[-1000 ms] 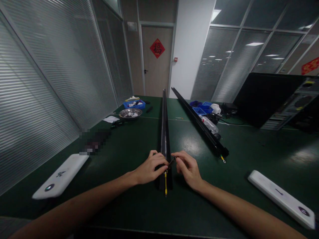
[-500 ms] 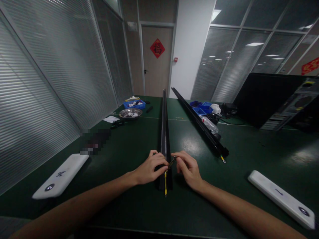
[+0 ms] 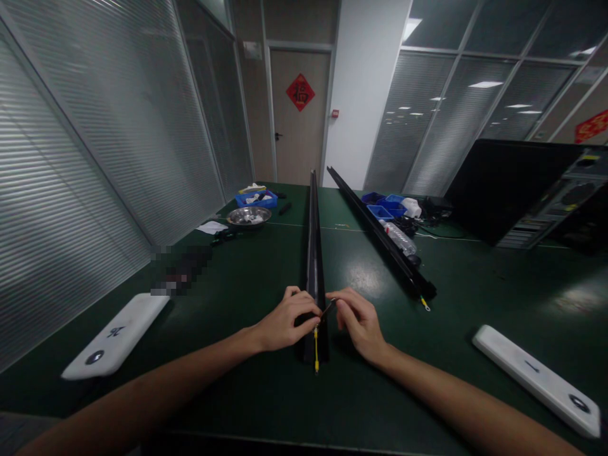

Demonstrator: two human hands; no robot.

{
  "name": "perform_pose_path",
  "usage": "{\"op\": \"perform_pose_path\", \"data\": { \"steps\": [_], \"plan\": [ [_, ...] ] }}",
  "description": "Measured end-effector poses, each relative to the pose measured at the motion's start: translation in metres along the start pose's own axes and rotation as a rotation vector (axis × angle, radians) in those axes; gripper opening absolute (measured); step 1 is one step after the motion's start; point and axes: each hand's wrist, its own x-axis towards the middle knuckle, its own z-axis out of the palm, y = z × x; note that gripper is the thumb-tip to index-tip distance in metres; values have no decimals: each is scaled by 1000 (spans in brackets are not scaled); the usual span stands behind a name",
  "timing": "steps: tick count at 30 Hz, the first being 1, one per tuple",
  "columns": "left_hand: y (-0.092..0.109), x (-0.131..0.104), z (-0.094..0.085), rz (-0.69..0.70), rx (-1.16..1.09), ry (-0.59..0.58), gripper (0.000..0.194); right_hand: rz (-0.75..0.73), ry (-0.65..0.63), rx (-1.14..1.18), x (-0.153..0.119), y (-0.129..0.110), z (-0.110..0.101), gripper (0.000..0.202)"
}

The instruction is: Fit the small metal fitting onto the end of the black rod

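A long black rail (image 3: 313,253) lies lengthwise on the green table, its near end between my hands. My left hand (image 3: 291,320) rests on the rail, thumb and fingertips pressed together by the inner end of a small metal tool (image 3: 327,308). What those fingertips hold is too small to tell. On the right side, my right hand (image 3: 360,320) pinches the outer end of the tool, which looks like a small wrench. A yellow wire (image 3: 316,349) with a ring terminal hangs from just below my left thumb along the rail's near end.
To the right lies a second black rail (image 3: 384,244) with a yellow lead. White devices sit at left (image 3: 116,334) and right (image 3: 536,378). Farther back are a metal bowl (image 3: 249,217), blue bins (image 3: 387,208), a plastic bottle (image 3: 399,238) and a black computer case (image 3: 513,190).
The yellow wire's lower end has shifted very slightly to the right. The metal tool's angle differs slightly; both hands stay in nearly the same place.
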Motion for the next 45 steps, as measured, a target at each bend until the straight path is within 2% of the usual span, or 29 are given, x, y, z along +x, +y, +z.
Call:
{"op": "perform_pose_path", "data": {
  "steps": [10,45],
  "plan": [
    [0,0,1,-4,12,9,11,35,2,57,-2,3,2,21],
    [1,0,-1,-18,4,-1,13,26,4,29,0,-1,1,25]
  ]
}}
